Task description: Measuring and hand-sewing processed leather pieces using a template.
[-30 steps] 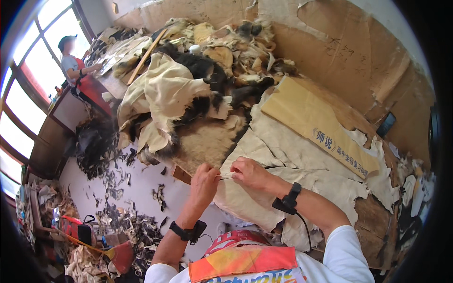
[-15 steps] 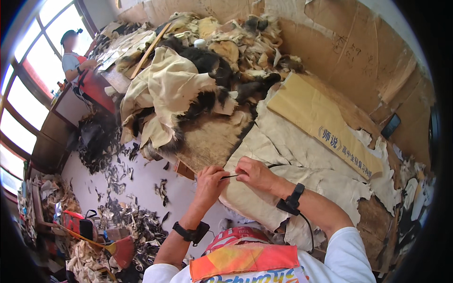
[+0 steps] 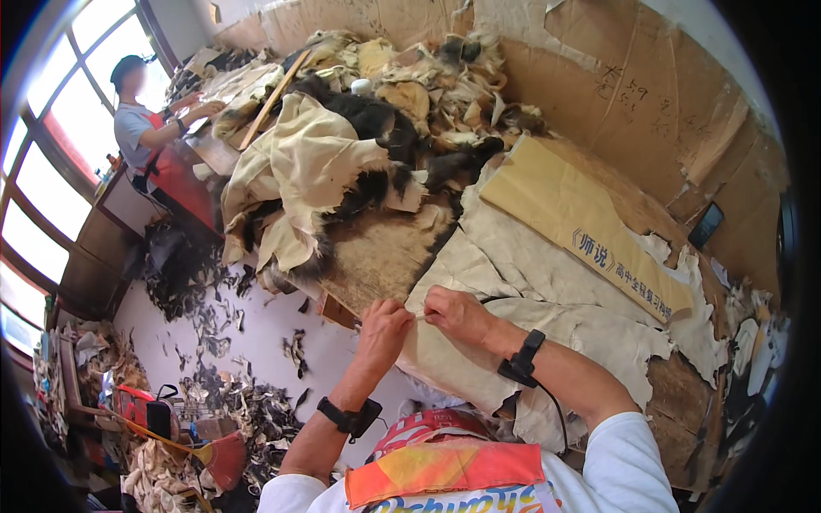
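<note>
Close together at the near edge of the work table, my two hands have their fingers pinched. My left hand (image 3: 385, 329) and my right hand (image 3: 460, 313) hold a short thin strip (image 3: 417, 316) between their fingertips; its kind is too small to make out. Beneath my right hand lies a pale hide (image 3: 547, 346), skin side up, with ragged edges and creases. A long tan cardboard piece (image 3: 590, 231) with dark print rests on the hide's far part. Each wrist wears a black strapped device.
Left of the hide is a bare brown board (image 3: 376, 261). Beyond it rises a heap of hides and furs (image 3: 299, 162) with a wooden stick (image 3: 275, 98) on it. Scraps litter the floor, near a broom (image 3: 224, 457). A co-worker (image 3: 141, 128) stands far left.
The dark strip stretched between my hands has turned and now shows as a small pale bit. My hands have barely moved. The co-worker's arm reaches further over the table.
</note>
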Available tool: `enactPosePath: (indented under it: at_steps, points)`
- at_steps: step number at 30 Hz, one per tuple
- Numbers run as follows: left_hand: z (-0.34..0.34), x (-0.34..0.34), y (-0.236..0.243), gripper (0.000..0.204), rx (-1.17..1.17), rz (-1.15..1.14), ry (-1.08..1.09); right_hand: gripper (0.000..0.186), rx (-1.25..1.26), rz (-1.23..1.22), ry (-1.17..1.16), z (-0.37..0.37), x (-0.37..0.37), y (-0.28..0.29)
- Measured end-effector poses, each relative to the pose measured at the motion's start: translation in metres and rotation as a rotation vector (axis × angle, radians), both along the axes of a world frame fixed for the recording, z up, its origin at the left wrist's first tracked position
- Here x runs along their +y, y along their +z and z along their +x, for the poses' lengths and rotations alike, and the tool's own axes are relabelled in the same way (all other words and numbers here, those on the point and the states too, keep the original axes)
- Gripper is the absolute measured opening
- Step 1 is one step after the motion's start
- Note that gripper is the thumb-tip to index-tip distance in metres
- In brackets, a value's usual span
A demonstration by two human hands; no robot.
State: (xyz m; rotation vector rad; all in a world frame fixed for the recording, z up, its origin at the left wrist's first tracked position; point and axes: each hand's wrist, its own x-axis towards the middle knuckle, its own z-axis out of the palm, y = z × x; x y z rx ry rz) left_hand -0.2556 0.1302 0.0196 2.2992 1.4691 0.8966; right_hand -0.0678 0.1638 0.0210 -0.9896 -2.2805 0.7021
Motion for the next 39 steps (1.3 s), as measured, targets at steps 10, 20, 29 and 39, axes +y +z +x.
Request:
enactPosePath:
  at_steps: [10, 20, 29, 39]
  points:
    - [0.005, -0.001, 0.003, 0.007, 0.060, -0.008, 0.101, 0.006, 0.018, 0.071, -0.012, -0.001, -0.001, -0.002]
    - [0.004, 0.008, 0.014, 0.003, 0.127, -0.095, 0.054, 0.011, 0.088, -0.323, -0.014, 0.026, 0.019, 0.050]
    - [0.003, 0.010, 0.005, 0.006, 0.075, -0.012, -0.028, 0.006, -0.094, -0.360, 0.115, 0.012, 0.034, 0.036]
    - [-0.001, 0.008, 0.002, 0.010, -0.035, -0.040, -0.035, 0.014, -0.286, 0.011, 0.188, 0.011, 0.038, 0.018]
